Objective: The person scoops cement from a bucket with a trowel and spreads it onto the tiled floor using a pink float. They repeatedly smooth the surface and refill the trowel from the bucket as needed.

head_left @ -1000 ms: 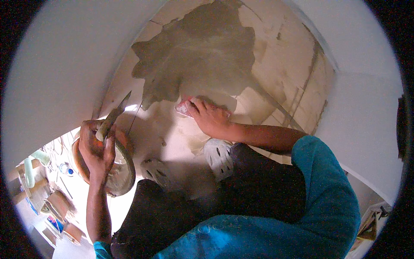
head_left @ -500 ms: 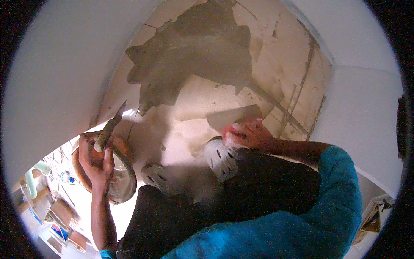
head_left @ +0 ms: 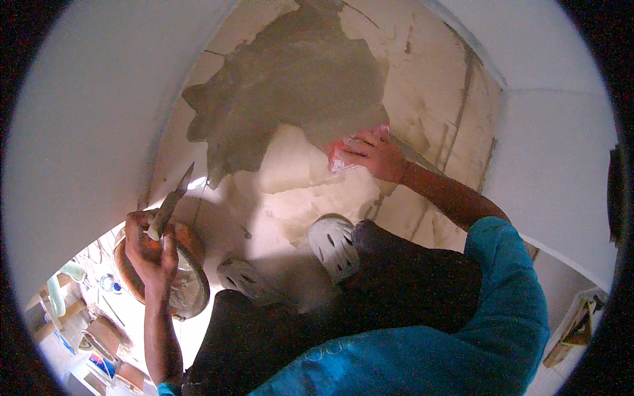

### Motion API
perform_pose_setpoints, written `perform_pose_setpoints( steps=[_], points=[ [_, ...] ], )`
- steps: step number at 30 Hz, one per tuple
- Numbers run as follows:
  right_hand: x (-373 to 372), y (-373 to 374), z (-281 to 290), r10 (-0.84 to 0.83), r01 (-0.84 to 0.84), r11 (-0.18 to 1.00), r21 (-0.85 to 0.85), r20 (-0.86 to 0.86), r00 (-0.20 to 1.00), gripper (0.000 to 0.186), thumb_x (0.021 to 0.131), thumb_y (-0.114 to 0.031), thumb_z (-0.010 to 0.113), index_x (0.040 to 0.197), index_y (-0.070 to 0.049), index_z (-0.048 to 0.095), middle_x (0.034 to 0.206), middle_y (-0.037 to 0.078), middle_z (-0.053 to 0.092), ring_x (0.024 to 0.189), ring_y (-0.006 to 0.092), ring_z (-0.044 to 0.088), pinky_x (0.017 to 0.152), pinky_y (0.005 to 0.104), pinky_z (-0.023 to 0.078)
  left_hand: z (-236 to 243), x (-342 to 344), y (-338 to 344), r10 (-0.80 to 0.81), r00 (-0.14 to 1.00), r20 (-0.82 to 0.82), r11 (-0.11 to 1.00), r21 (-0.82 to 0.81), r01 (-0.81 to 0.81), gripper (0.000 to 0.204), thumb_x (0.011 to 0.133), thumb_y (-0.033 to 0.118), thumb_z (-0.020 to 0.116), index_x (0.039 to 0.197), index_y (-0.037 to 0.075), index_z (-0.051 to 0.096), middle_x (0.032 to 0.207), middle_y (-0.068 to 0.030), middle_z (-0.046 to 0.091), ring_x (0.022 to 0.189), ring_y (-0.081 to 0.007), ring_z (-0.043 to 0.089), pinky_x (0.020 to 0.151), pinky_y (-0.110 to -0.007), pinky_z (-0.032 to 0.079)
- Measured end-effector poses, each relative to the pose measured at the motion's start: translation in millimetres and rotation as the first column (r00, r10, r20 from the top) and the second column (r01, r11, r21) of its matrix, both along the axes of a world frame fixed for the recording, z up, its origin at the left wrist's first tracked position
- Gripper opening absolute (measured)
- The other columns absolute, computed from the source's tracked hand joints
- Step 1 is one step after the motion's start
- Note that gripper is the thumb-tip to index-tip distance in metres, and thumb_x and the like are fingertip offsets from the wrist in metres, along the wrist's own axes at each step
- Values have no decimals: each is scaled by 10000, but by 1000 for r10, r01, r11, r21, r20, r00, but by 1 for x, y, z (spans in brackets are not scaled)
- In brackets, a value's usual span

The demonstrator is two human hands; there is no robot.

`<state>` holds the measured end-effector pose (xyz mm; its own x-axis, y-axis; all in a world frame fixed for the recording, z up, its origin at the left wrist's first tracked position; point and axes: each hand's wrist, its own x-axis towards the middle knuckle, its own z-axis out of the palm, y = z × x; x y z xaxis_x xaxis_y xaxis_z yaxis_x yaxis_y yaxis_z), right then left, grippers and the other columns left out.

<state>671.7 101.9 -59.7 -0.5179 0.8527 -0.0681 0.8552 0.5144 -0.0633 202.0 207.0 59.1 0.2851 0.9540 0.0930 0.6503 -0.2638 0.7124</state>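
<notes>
My right hand (head_left: pixel 378 155) is closed on the red and whitish handle of a finishing trowel (head_left: pixel 339 160). Its flat blade is at the lower right edge of the wet grey patch (head_left: pixel 297 86) and blends into that grey. The patch covers part of the beige surface in front of me. Over at the left, my left hand (head_left: pixel 152 247) grips a narrow pointed trowel (head_left: pixel 173 201), blade up and away from me. Just below that hand stands an orange-brown bucket (head_left: pixel 195 285) with grey residue on its inner side.
Pale walls (head_left: pixel 99 112) rise on the left and right (head_left: pixel 555 165). My white slotted shoes (head_left: pixel 332 245) are on the beige surface, near the bucket. Boxes (head_left: pixel 102 333), a blue-and-white roll (head_left: pixel 109 284) and other clutter lie at the lower left. A wooden piece (head_left: pixel 571 330) is at the lower right.
My right hand has moved the finishing trowel away from me, from near my shoe up to the grey patch, whose edge there now reaches the trowel. The left hand barely shifts.
</notes>
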Motion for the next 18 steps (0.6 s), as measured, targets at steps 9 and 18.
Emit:
perform_pose_setpoints(
  steps=[9, 18],
  points=[
    [49, 33, 3, -101, 97, 995, 32, 170, 980, 578, 745, -114, 606, 1283, -326, 594, 1354, -89, 555, 1078, 192, 553, 956, 423, 398, -10, -10, -3, 7, 998, 68, 999, -46, -4, 302, 665, 19, 575, 962, -28, 543, 920, -150, 537, 881, -297, 537, 843, -348, 425],
    [106, 81, 6, -153, 151, 986, 77, 17, 988, 621, 713, -29, 611, 1253, -336, 629, 1251, -37, 632, 1039, 227, 544, 1015, 447, 350, -2, -3, -1, -45, 999, 31, 999, 5, 45, 320, 661, 7, 570, 978, -25, 543, 932, -156, 544, 881, -308, 549, 840, -365, 433]
  ],
)
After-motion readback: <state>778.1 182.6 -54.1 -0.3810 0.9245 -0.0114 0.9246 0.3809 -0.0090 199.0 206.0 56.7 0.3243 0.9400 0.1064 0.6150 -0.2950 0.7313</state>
